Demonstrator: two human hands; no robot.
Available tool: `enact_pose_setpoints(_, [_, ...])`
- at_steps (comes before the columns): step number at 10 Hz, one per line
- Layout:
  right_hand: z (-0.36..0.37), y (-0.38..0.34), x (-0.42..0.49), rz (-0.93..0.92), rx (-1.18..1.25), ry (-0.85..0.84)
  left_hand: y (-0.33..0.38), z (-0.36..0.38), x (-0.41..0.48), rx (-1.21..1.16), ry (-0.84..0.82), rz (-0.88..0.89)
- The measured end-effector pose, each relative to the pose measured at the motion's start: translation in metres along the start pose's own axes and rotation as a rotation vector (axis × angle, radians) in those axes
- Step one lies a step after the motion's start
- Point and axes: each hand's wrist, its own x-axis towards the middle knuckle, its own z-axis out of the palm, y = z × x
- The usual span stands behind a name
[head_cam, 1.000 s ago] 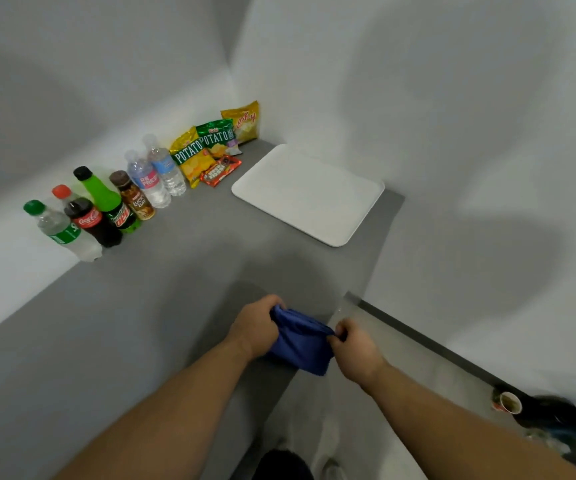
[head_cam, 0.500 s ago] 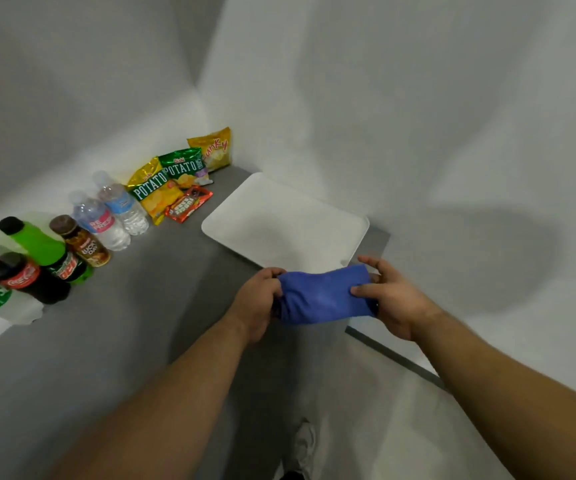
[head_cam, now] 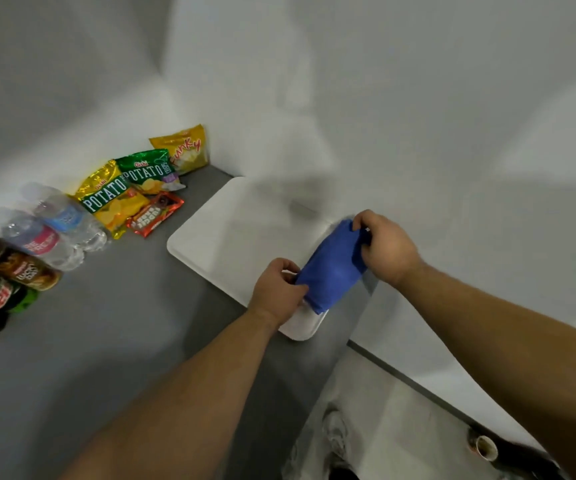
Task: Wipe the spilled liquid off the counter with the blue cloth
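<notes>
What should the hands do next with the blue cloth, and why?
Probably lower the blue cloth flat onto the surface. The left hand and right hand each pinch an end and hold it bunched in the air above the near corner of the white tray. It cannot wipe until it touches down. No spill is clearly visible on the grey counter.

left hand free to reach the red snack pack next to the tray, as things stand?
Probably not yet: the left hand grips one end of the blue cloth, over the white tray. The counter toward the red snack pack looks unobstructed once it lets go.
</notes>
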Motion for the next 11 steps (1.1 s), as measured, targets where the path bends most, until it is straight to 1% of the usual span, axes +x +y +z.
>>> enact_pose_setpoints(1, [0.010,0.018,0.018,-0.120,-0.154,-0.060,0.001,0.014,0.008,0.062,0.066,-0.008])
enact_pose_setpoints(2, [0.022,0.032,0.028,-0.228,-0.227,-0.051,0.001,0.022,0.013,0.172,0.127,0.007])
enact_pose_setpoints(3, [0.031,0.037,0.036,-0.210,-0.224,-0.161,-0.002,0.027,0.007,0.418,0.223,0.090])
enact_pose_setpoints(4, [0.034,0.043,0.034,-0.241,-0.331,-0.245,-0.005,0.037,-0.005,0.703,0.314,0.356])
enact_pose_setpoints(5, [0.030,0.042,0.019,-0.345,-0.421,-0.158,-0.008,0.047,-0.014,0.882,0.216,0.547])
enact_pose_setpoints(6, [0.028,0.041,0.004,-0.393,-0.434,-0.225,-0.013,0.050,-0.018,0.921,0.138,0.503])
enact_pose_setpoints(7, [0.025,0.040,-0.005,-0.366,-0.349,-0.223,-0.014,0.049,-0.020,0.954,0.114,0.487])
enact_pose_setpoints(8, [0.023,0.037,-0.012,-0.345,-0.344,-0.233,-0.013,0.045,-0.024,1.025,0.045,0.487])
enact_pose_setpoints(10, [0.007,0.022,-0.032,-0.248,-0.411,-0.273,-0.003,0.019,-0.033,0.996,-0.205,0.478])
enact_pose_setpoints(11, [-0.007,0.009,-0.047,-0.181,-0.439,-0.175,0.006,-0.002,-0.043,0.998,-0.161,0.473])
